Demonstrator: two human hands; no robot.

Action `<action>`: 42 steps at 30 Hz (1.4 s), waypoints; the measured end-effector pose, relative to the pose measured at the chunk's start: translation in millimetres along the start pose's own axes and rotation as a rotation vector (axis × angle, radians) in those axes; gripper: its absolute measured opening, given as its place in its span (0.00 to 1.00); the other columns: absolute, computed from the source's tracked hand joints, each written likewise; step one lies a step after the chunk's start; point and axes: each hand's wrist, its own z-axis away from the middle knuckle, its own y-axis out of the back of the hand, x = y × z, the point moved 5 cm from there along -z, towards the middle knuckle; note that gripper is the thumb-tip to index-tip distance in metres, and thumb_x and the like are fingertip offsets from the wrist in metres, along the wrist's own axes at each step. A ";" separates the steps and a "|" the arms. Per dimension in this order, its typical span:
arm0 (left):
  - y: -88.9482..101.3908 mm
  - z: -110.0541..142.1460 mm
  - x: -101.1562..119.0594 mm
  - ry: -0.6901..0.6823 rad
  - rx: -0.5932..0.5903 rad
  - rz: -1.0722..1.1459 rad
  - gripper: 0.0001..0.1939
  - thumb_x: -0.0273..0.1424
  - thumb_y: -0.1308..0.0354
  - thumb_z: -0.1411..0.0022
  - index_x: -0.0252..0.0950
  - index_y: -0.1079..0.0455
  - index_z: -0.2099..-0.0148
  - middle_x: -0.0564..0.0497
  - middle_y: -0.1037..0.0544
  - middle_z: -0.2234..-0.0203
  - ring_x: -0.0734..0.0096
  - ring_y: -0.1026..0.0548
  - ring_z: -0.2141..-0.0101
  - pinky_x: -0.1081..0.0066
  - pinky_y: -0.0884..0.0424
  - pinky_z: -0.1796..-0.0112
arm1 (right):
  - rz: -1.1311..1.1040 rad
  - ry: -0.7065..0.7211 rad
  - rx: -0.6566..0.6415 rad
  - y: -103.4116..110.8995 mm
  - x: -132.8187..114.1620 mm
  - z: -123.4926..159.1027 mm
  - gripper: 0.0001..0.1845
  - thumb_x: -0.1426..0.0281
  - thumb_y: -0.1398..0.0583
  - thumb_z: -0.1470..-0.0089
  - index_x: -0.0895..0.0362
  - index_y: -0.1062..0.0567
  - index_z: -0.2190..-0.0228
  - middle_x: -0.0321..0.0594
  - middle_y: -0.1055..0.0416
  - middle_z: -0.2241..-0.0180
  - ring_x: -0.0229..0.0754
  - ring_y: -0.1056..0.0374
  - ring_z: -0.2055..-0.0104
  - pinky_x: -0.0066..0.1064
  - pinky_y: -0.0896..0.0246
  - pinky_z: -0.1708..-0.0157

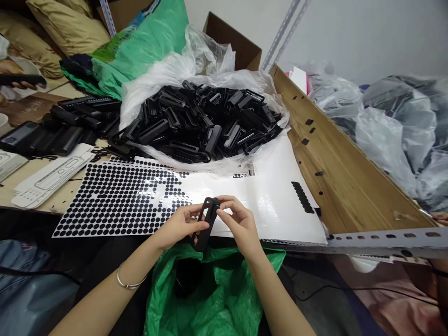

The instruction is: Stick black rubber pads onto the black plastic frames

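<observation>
My left hand point(185, 224) is closed around a long black plastic frame point(206, 228) with an oblong opening, held tilted above the table's front edge. My right hand point(238, 221) pinches the frame's upper end, its thumb tip against a small round black spot that looks like a sticker. Under and beside my hands lies a white sheet of round black stickers point(115, 200), with part of its rows peeled off. Below the frame, a green plastic bag point(210, 298) hangs open at my lap. Fingers behind the frame are partly hidden.
A white plastic bag point(154, 77) heaped with black plastic frames point(196, 121) stands behind the sheets. Black devices point(59, 135) and printed cards point(52, 177) lie left. A wooden-sided tray point(322, 177) borders the right. Another person's hand point(21, 84) holds a black piece at far left.
</observation>
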 end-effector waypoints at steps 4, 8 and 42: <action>0.0 0.2 -0.4 0.000 0.004 0.004 0.28 0.36 0.34 0.46 0.38 0.30 0.43 0.50 0.26 0.66 0.76 0.29 0.77 0.73 0.27 0.77 | 0.004 0.030 0.010 -1.0 -1.6 1.0 0.06 0.66 0.38 0.45 0.54 0.26 0.73 0.42 0.29 0.59 0.45 0.30 0.53 0.36 0.30 0.57; 0.3 1.0 0.3 0.004 0.018 0.003 0.26 0.36 0.33 0.47 0.37 0.29 0.45 0.51 0.27 0.67 0.75 0.28 0.76 0.73 0.27 0.77 | 0.034 0.043 0.028 -2.9 0.2 1.7 0.07 0.66 0.38 0.45 0.54 0.27 0.73 0.44 0.28 0.57 0.45 0.30 0.53 0.36 0.29 0.57; -0.6 5.6 1.5 0.028 0.033 0.018 0.23 0.36 0.32 0.48 0.36 0.28 0.50 0.52 0.26 0.70 0.75 0.27 0.77 0.75 0.28 0.78 | 0.001 0.071 0.059 -9.3 1.8 5.6 0.06 0.66 0.40 0.43 0.54 0.28 0.71 0.44 0.30 0.57 0.46 0.32 0.52 0.36 0.29 0.57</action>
